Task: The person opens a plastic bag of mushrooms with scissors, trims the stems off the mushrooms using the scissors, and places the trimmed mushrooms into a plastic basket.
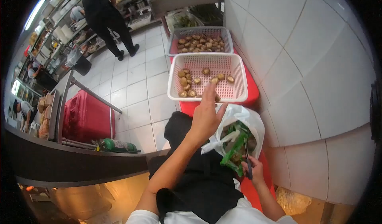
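Note:
My left hand (207, 118) reaches over the near rim of a white basket (243, 78), its fingers pointing at the mushrooms inside; whether the fingertips hold one is hard to make out. Several brown mushrooms (183, 81) lie mostly along the basket's left side. In my right hand (254, 170) are black-handled scissors (249, 162), their blades over an open white plastic bag (254, 122). Green plastic (234, 154) and brownish contents show in the bag's mouth. Behind the white basket, a grey basket (229, 41) holds many more mushrooms (201, 43).
Red stools or bins (252, 88) support the baskets. A tiled wall (294, 76) rises on the right. To the left are a red container (89, 116), a metal frame and a green cylinder (117, 145). A person in black (105, 17) stands at the back; others work farther left.

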`<state>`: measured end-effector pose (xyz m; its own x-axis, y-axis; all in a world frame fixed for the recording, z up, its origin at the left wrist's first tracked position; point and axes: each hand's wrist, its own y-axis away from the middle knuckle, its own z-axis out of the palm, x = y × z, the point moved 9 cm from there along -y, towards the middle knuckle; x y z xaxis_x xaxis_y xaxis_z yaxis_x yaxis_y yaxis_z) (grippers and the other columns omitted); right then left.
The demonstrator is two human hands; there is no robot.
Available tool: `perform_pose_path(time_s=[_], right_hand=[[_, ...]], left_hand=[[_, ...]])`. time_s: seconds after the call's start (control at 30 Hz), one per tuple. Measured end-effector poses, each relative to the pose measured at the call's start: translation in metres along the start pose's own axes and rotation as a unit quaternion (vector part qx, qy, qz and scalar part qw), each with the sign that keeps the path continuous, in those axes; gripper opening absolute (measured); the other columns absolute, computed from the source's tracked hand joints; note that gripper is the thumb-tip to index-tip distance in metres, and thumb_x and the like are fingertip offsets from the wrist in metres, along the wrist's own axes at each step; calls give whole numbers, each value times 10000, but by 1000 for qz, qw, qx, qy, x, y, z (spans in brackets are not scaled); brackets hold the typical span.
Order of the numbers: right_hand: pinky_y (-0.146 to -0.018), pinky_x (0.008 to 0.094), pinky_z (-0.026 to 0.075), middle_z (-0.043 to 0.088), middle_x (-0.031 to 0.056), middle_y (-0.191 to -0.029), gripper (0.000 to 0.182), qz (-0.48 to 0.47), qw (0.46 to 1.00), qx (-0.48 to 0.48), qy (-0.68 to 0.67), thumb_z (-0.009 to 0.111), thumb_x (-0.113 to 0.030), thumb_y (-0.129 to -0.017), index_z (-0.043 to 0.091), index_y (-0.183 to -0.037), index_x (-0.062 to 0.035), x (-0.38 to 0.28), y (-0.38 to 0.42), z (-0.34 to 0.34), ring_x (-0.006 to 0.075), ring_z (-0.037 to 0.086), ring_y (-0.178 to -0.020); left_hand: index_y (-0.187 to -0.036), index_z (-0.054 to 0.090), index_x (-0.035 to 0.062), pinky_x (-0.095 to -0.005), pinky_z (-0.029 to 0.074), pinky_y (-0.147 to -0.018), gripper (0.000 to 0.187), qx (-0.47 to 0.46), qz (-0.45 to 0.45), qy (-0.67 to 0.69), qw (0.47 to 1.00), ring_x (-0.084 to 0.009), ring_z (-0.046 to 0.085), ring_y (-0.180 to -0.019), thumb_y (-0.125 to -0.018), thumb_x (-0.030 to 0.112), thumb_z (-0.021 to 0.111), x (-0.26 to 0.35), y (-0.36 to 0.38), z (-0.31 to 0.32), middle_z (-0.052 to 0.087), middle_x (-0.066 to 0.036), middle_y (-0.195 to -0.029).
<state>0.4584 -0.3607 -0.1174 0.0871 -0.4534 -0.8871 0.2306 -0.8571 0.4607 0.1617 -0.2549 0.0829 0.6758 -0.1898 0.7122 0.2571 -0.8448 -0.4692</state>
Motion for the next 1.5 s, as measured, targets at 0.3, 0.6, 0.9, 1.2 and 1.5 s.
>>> perform_pose_path(time_s=[0.3,0.6,0.9,1.2,1.5], right_hand=[[-504,248,436,615,-21,-724,306,-28,996,76,-35,769,-164,-966,686,-1224,-21,7,-3,-8,71,570,-572],[-516,297,500,660,24,-780,278,-100,984,146,-5,730,-134,-977,664,-1215,-6,-11,-15,-23,123,618,-617],[-832,418,575,754,208,-1112,465,-469,760,-9,450,752,-77,-901,662,-1355,-29,-257,39,134,368,738,-942],[-771,408,532,678,122,-907,427,-587,519,-409,469,762,-234,-898,690,-1307,-135,-392,214,334,279,692,-859],[-760,381,532,690,117,-915,455,-657,451,-411,442,778,-198,-870,688,-1306,-104,-406,229,355,248,692,-848]], left_hand=[[-988,725,22,-463,567,-761,167,-507,34,114,854,-345,734,-840,-912,168,695,26,125,101,733,-192,-892],[-811,747,64,-429,559,-706,159,-338,293,-64,892,-315,712,-791,-791,212,690,6,195,194,716,-111,-815],[-789,770,97,-389,511,-731,159,-298,336,-176,876,-245,724,-926,-760,243,714,7,216,203,739,-116,-873],[-869,729,95,-399,577,-767,227,-312,193,-11,930,-276,702,-873,-802,307,679,-9,175,159,710,-90,-867],[-1131,659,-19,-414,583,-847,341,-458,129,5,879,-340,697,-1012,-897,226,620,7,179,138,704,-176,-1018]])
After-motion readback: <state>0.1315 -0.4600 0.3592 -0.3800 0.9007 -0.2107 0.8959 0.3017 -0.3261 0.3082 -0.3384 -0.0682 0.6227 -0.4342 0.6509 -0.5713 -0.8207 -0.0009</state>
